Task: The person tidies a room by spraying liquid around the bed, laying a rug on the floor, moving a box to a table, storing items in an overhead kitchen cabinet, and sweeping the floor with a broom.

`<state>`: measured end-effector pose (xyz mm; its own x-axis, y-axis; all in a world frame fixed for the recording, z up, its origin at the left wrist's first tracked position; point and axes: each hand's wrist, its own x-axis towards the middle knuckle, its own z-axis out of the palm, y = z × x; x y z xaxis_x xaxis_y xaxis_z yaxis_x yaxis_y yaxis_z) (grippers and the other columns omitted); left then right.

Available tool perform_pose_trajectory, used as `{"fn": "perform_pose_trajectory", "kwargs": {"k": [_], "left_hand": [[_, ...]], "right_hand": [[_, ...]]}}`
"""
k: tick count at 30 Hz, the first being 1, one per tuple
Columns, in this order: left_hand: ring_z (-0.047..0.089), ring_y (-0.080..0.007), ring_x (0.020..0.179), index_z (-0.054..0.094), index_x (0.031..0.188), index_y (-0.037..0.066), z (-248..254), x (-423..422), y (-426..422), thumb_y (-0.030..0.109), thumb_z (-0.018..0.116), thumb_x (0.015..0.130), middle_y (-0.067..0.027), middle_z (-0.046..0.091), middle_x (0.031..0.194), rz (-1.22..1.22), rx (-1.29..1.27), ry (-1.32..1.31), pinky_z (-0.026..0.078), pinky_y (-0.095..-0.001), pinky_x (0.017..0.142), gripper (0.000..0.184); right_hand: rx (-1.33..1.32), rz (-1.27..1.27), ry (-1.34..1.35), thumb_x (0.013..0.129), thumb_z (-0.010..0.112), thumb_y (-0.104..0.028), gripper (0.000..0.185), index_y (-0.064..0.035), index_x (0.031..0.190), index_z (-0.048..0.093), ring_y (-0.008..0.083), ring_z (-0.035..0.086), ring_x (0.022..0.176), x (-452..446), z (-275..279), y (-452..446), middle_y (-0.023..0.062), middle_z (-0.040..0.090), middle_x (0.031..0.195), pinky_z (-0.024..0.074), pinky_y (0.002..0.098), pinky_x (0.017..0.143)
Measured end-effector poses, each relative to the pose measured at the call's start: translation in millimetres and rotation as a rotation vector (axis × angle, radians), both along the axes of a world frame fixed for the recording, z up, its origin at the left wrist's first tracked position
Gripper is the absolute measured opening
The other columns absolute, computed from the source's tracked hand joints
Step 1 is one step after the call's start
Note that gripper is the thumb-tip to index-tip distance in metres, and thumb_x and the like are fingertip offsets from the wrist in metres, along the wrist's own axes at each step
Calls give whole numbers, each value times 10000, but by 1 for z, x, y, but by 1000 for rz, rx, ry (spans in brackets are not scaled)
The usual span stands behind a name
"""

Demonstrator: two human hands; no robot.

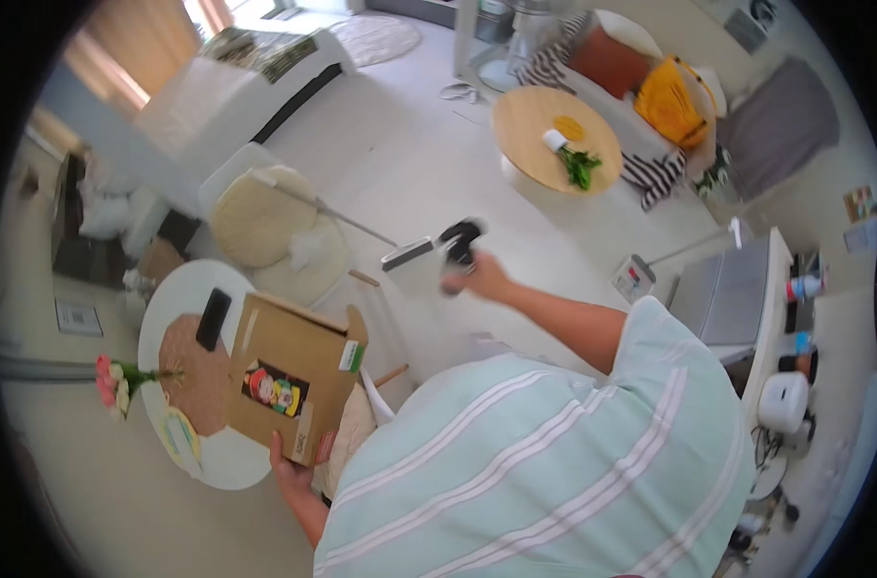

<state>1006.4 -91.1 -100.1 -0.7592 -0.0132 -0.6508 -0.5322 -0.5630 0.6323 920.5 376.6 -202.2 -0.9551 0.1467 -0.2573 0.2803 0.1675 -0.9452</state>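
My left hand (291,470) grips the lower edge of a brown cardboard box (289,339), tilted over the round white table. The box's flap stands up, and inside lies a colourful cartoon picture (275,388) on a dark ground. A green and white label (351,355) shows near the flap. Out in front, away from the box, my right hand (483,276) is closed round a black object (461,241). Motion blur hides what kind of object it is. Close to the box, a black phone (214,320) lies on the table's brown mat (190,361).
Pink flowers (114,380) stand at the white table's (234,474) left side. A squeegee-like broom (406,253) leans by a cushioned chair (260,214). Farther off are a round wooden table (525,125) with a plant and a sofa with a yellow bag (671,102). A dustpan (635,277) sits right.
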Motion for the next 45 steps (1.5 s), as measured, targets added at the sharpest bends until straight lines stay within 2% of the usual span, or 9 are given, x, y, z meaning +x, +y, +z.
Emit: {"fn": "perform_pose_trajectory", "kwargs": {"k": [3, 6, 10, 15, 22, 23, 31, 37, 45], "left_hand": [[501, -264, 1092, 426, 1230, 29, -8, -48, -25, 328, 547, 851, -106, 524, 1187, -229, -52, 47, 407, -415, 915, 498], [500, -261, 1096, 416, 1236, 29, 15, -105, -38, 306, 556, 850, -108, 511, 1205, -385, -78, 18, 410, -418, 913, 496], [496, -270, 1108, 406, 1248, 45, 29, -143, 18, 324, 550, 849, -124, 501, 1220, -654, 131, -95, 406, -437, 930, 507], [519, -278, 1072, 446, 1226, 72, 39, -164, 22, 382, 567, 822, -124, 528, 1186, -816, 176, -156, 406, -465, 916, 523], [514, -262, 1060, 455, 1213, 91, 26, -186, 10, 407, 581, 800, -119, 530, 1166, -943, 125, -205, 404, -456, 898, 535], [501, -264, 1078, 457, 1218, 94, 13, -196, 14, 434, 578, 792, -113, 519, 1187, -952, 116, -179, 386, -474, 905, 559], [460, -268, 1128, 461, 1231, 132, -178, -249, 24, 472, 601, 761, -99, 473, 1256, -886, 252, -81, 341, -500, 934, 597], [445, -254, 1153, 457, 1227, 126, -219, -272, 64, 510, 587, 760, -94, 450, 1278, -909, 153, -325, 394, -454, 905, 618], [576, -284, 957, 449, 1208, 94, -336, -293, 149, 555, 466, 827, -132, 558, 1117, -832, 472, -321, 436, -458, 862, 599]], "right_hand": [[255, -420, 196, 643, 752, -252, 420, -35, 951, 566, 160, 615, 688, 59, -25, 31, 65, 643, 780, 496, 296, 642], [127, -269, 40, 629, 748, -257, 462, -39, 992, 564, 185, 622, 796, 127, 29, -18, 102, 647, 855, 482, 319, 737], [350, -669, -134, 607, 757, -311, 476, -35, 959, 594, 225, 613, 839, 205, 52, -48, 109, 642, 883, 469, 318, 768], [200, -844, -175, 637, 755, -275, 439, -8, 951, 604, 207, 623, 804, 278, 120, -133, 105, 651, 874, 478, 331, 729], [338, -1004, -215, 632, 769, -255, 430, 6, 930, 603, 181, 608, 838, 292, 102, -195, 114, 637, 917, 468, 306, 740], [114, -1082, -255, 632, 767, -251, 415, -10, 927, 604, 167, 601, 814, 285, 93, -195, 86, 634, 896, 467, 309, 736], [422, -1217, -141, 632, 765, -203, 373, -9, 903, 597, 169, 601, 747, 259, -14, -208, 65, 634, 838, 467, 298, 704], [247, -1350, -155, 612, 774, -168, 349, -29, 879, 597, 170, 601, 730, 285, -42, -263, 67, 633, 811, 470, 307, 692], [699, -911, -115, 602, 777, -197, 379, -29, 886, 590, 235, 583, 819, 154, -185, -167, 125, 581, 921, 454, 322, 730]]}}
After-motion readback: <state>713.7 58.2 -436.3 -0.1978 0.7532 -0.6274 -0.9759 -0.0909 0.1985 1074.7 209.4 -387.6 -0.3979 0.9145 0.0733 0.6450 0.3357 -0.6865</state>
